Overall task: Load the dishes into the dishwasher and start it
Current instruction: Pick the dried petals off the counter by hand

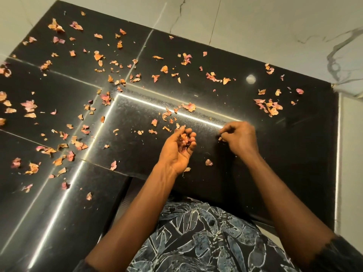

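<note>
a black glossy tabletop [284, 154] is strewn with pink and orange papery scraps [270, 107], thickest on the left and far side, with a clump on the far right. the left hand [179, 148] lies palm up near the middle of the tabletop, fingers curled into a cup round a few scraps. just right of it, the right hand [240, 138] is turned knuckles up, its fingertips pressed together, pinching a small scrap [221, 138] at the surface. one loose scrap [208, 162] lies between the two wrists, and another sits at the left wrist. a bright line of reflected light [149, 104] runs across the tabletop just beyond the hands. pale veined wall tiles [255, 26] stand along the far edge. a leaf-patterned shirt [206, 242] fills the near edge. the dishes and dishwasher lie outside this view.
</note>
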`<state>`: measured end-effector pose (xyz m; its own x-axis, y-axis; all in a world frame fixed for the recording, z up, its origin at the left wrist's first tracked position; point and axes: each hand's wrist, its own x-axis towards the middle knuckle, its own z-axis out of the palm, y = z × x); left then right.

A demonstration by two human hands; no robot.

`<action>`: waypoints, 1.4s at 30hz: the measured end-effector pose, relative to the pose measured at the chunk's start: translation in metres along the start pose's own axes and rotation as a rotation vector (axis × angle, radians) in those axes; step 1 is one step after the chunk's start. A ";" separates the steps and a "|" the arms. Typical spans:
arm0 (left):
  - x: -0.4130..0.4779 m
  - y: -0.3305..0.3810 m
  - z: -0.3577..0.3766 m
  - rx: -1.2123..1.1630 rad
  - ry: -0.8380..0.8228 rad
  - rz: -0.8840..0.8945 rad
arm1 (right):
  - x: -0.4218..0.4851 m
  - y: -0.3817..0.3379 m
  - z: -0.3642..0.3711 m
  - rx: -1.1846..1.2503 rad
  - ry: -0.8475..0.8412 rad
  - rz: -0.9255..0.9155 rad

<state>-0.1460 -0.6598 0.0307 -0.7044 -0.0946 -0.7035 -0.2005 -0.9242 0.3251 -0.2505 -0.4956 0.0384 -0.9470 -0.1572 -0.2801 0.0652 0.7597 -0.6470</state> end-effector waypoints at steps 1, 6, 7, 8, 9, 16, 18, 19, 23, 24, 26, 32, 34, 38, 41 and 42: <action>0.001 -0.002 0.001 0.006 0.001 -0.013 | -0.004 -0.004 -0.007 0.079 -0.010 0.042; 0.009 -0.014 0.010 0.026 0.012 -0.057 | -0.045 -0.046 -0.013 0.211 -0.154 -0.152; 0.010 -0.017 0.013 0.043 0.007 -0.066 | -0.054 -0.051 -0.009 0.163 -0.192 -0.227; 0.011 -0.019 0.015 0.053 0.003 -0.072 | -0.059 -0.054 -0.006 0.119 -0.214 -0.290; 0.011 -0.021 0.018 0.051 0.000 -0.081 | -0.059 -0.054 -0.007 0.101 -0.213 -0.324; 0.015 -0.014 0.018 -0.077 0.005 -0.108 | -0.006 -0.002 -0.023 -0.019 0.027 -0.128; 0.016 -0.011 0.018 -0.086 0.002 -0.099 | -0.006 0.012 -0.009 -0.124 -0.039 -0.138; 0.016 -0.010 0.018 -0.087 0.003 -0.093 | -0.008 0.017 0.000 -0.200 -0.059 -0.187; 0.016 -0.006 0.017 -0.082 -0.001 -0.076 | -0.019 0.019 0.019 -0.403 -0.004 -0.381; 0.015 -0.006 0.017 -0.081 -0.004 -0.074 | -0.018 0.017 0.021 -0.430 -0.005 -0.408; 0.016 -0.006 0.016 -0.076 -0.002 -0.070 | -0.014 0.014 0.022 -0.440 -0.038 -0.414; 0.017 -0.008 0.010 -0.057 0.006 -0.059 | -0.009 -0.006 0.006 -0.042 -0.044 -0.104; 0.018 -0.009 0.009 -0.053 0.006 -0.056 | -0.021 -0.020 -0.005 0.095 -0.021 -0.096; 0.019 -0.022 0.011 -0.018 -0.012 -0.104 | -0.059 -0.043 -0.004 0.115 -0.116 -0.268; 0.015 -0.028 0.017 -0.019 -0.041 -0.136 | -0.072 -0.045 -0.009 0.106 -0.131 -0.372; 0.013 -0.028 0.020 -0.028 -0.044 -0.133 | -0.069 -0.043 -0.014 0.099 -0.094 -0.390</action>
<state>-0.1628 -0.6278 0.0253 -0.7023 0.0450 -0.7104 -0.2752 -0.9376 0.2126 -0.1929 -0.5081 0.0955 -0.8741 -0.4819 -0.0611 -0.2586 0.5679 -0.7814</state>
